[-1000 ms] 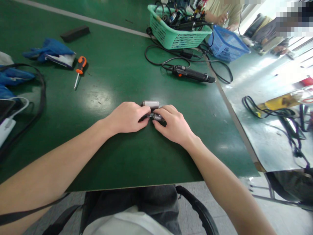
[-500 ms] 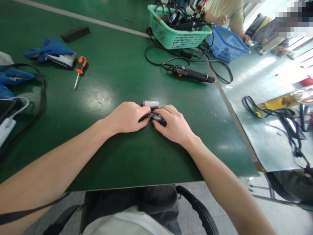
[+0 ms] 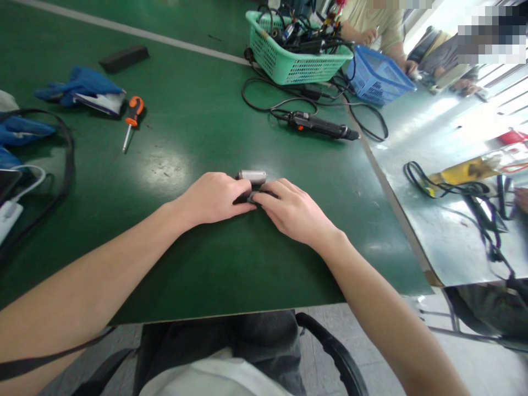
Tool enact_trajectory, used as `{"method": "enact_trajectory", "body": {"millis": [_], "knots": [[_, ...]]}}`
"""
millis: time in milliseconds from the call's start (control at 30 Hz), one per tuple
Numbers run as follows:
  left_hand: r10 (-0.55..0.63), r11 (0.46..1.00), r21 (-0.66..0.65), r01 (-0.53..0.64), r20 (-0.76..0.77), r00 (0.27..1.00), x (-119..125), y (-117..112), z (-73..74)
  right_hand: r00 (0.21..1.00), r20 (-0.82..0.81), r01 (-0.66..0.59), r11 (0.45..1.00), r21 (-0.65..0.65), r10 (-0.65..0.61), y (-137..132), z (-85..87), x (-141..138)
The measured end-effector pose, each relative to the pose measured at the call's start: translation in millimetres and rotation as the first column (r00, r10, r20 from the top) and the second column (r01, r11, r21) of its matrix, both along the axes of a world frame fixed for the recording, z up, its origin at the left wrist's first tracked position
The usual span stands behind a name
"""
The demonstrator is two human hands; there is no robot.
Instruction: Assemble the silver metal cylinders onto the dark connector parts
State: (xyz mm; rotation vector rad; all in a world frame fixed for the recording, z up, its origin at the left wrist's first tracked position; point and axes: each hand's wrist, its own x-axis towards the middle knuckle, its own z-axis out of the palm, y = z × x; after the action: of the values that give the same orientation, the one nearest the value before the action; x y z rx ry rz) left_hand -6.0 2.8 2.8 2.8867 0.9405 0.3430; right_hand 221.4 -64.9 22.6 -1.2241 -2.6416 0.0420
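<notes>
My left hand [image 3: 218, 199] rests on the green table, its thumb and fingers closed round a small dark piece that is mostly hidden. Close against it, my right hand [image 3: 292, 211] has its fingers curled over a small metal part, now almost covered; thumb and fingertips of both hands nearly meet. Just beyond the fingertips a silver metal cylinder [image 3: 253, 176] lies on its side, near the left hand's knuckles.
A black electric screwdriver [image 3: 324, 126] with its cable lies ahead. Behind it stand a green basket [image 3: 303, 71] of cables and tools and a blue basket [image 3: 379, 80]. An orange-handled screwdriver [image 3: 133, 113] and blue gloves [image 3: 82, 88] lie left. Another person works at the back right.
The right hand's fingers have shifted left over the small metal part, which showed between the hands before and is now mostly covered. The left thumb has stretched toward it.
</notes>
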Motion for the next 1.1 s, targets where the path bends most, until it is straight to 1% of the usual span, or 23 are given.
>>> {"method": "enact_trajectory", "body": {"millis": [67,133,200,367,433,500,567,633,700,800,867,933,967,1033,1100], "knots": [[-0.004,1.000,-0.008,0.004,-0.001,1.000,-0.5,0.1,0.9,0.998,0.044,0.048,0.999,-0.003,-0.048,0.6,1.8,12.5],[-0.002,1.000,-0.014,0.002,-0.007,1.000,-1.3,-0.2,1.9,0.989,0.082,0.124,0.992,0.005,-0.124,3.1,0.1,36.5],[-0.007,1.000,-0.019,0.007,-0.009,1.000,-2.1,-0.8,2.8,0.974,0.100,0.200,0.980,0.025,-0.201,7.3,-4.7,72.5],[-0.007,1.000,-0.002,0.007,0.009,1.000,-3.6,-2.9,3.6,0.906,0.173,0.380,0.922,0.074,-0.387,15.6,-18.9,181.5],[-0.002,1.000,0.006,0.002,0.011,1.000,-4.0,-3.5,3.4,0.880,0.170,0.430,0.896,0.111,-0.444,14.5,-22.2,213.0],[0.001,1.000,0.016,-0.001,0.015,1.000,-4.3,-4.1,3.2,0.871,0.161,0.447,0.885,0.126,-0.463,11.9,-25.2,231.0],[0.003,1.000,0.026,-0.003,0.015,1.000,-4.7,-4.5,3.1,0.871,0.150,0.450,0.882,0.136,-0.468,9.6,-28.2,238.3],[0.003,1.000,0.028,-0.004,0.012,1.000,-5.5,-4.5,3.1,0.870,0.145,0.452,0.880,0.144,-0.471,8.9,-30.0,240.4],[-0.002,1.000,0.019,0.002,0.012,1.000,-6.7,-4.1,2.9,0.865,0.154,0.458,0.877,0.141,-0.477,9.0,-28.2,241.2],[-0.009,1.000,0.011,0.009,0.037,0.999,-8.9,-2.8,2.0,0.859,0.156,0.468,0.872,0.144,-0.487,8.9,-17.0,236.3],[-0.013,1.000,0.000,0.013,0.069,0.998,-10.0,-2.1,1.3,0.863,0.110,0.470,0.863,0.184,-0.493,8.8,-6.7,220.3],[-0.006,1.000,-0.003,0.007,0.106,0.994,-10.5,-2.1,0.8,0.883,0.031,0.451,0.863,0.229,-0.469,10.4,1.6,188.5],[0.005,1.000,0.003,-0.006,0.125,0.992,-10.5,-2.3,0.8,0.902,-0.006,0.421,0.877,0.233,-0.432,12.2,4.1,166.7],[0.049,0.998,0.026,-0.054,0.162,0.986,-10.2,-2.6,1.6,0.953,-0.042,0.301,0.936,0.181,-0.299,18.1,5.4,114.7],[0.104,0.992,0.051,-0.116,0.194,0.975,-9.8,-2.6,3.0,0.981,-0.090,0.185,0.974,0.130,-0.174,27.1,2.7,60.3]]}}
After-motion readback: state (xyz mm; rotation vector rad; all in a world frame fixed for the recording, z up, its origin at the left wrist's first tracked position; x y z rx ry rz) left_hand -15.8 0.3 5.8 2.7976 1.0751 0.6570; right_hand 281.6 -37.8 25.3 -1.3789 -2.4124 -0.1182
